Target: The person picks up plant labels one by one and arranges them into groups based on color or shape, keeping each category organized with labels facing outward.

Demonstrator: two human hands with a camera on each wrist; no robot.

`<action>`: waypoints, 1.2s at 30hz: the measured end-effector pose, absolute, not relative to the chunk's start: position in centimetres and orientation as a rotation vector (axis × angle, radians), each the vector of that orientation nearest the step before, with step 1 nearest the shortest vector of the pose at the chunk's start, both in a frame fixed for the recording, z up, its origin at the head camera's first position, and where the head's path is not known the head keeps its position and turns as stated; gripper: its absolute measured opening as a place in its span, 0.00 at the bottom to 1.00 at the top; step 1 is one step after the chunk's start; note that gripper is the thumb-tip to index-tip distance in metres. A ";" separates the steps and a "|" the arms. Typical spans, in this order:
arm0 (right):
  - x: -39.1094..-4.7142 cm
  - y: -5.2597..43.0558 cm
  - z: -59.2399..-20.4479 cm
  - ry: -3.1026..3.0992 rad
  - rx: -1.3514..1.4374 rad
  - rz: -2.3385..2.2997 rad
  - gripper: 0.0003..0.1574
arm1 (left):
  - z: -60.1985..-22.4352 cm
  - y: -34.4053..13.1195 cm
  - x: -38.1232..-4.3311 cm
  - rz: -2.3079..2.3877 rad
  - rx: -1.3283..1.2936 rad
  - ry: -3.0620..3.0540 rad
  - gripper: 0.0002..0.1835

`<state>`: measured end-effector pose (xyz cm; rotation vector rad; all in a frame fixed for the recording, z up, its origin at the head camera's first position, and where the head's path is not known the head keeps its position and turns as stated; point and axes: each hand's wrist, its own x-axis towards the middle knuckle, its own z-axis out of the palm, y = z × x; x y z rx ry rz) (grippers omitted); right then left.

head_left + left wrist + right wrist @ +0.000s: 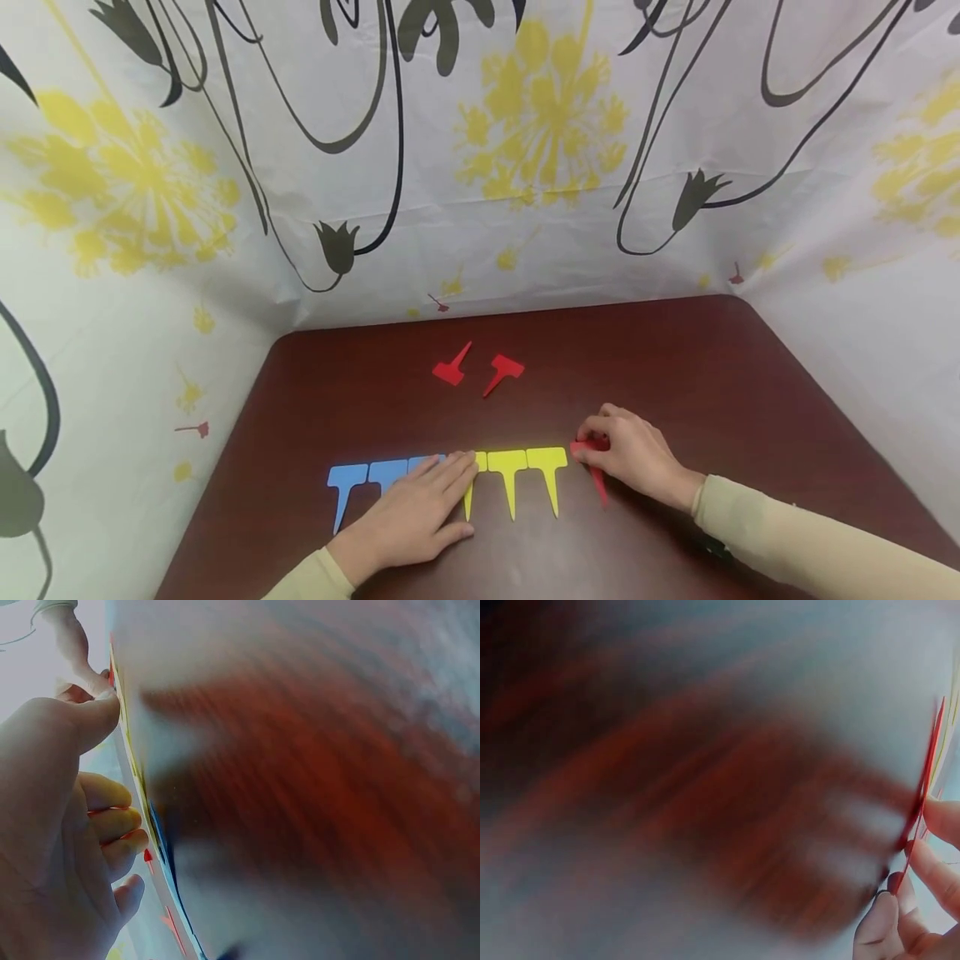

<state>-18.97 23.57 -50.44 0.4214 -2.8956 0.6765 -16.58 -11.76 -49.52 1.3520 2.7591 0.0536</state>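
T-shaped plant labels lie in a row on the table: blue labels (348,476) at the left, then yellow labels (546,458). My left hand (412,518) rests across the middle of the row, fingers stretched out, hiding part of a blue label (424,462) and a yellow one (468,498). Just right of the last yellow label, my right hand (637,456) pinches a red plant label (597,483) by its head, its stem pointing toward me. The right wrist view shows the red label (931,754) edge-on, low over the tabletop, at the thumb and fingers.
Two more red plant labels, one (450,372) with its stem pointing away and one (507,367) with its stem toward me, lie farther back on the dark table (360,375). A white sheet with flower prints (480,242) hangs around the table's back and sides.
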 end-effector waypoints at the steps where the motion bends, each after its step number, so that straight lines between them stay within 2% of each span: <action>1: -18.9 23.5 -50.5 -2.895 0.423 0.669 0.11 | -49.5 -11.7 -16.5 0.059 1.347 2.755 0.40; 16: -18.4 23.2 -50.3 -2.884 0.449 0.677 0.12 | -49.8 -11.4 -16.4 0.052 1.358 2.750 0.40; 22: -18.5 23.1 -50.0 -2.904 0.390 0.771 0.08 | -50.0 -11.5 -15.9 0.074 1.397 2.759 0.39; 27: -20.6 22.4 -48.9 -2.873 0.347 0.847 0.07 | -49.9 -11.9 -15.4 0.054 1.416 2.762 0.38; 36: -26.3 20.0 -47.4 -2.930 0.375 0.844 0.21 | -49.6 -12.0 -15.7 0.051 1.415 2.765 0.38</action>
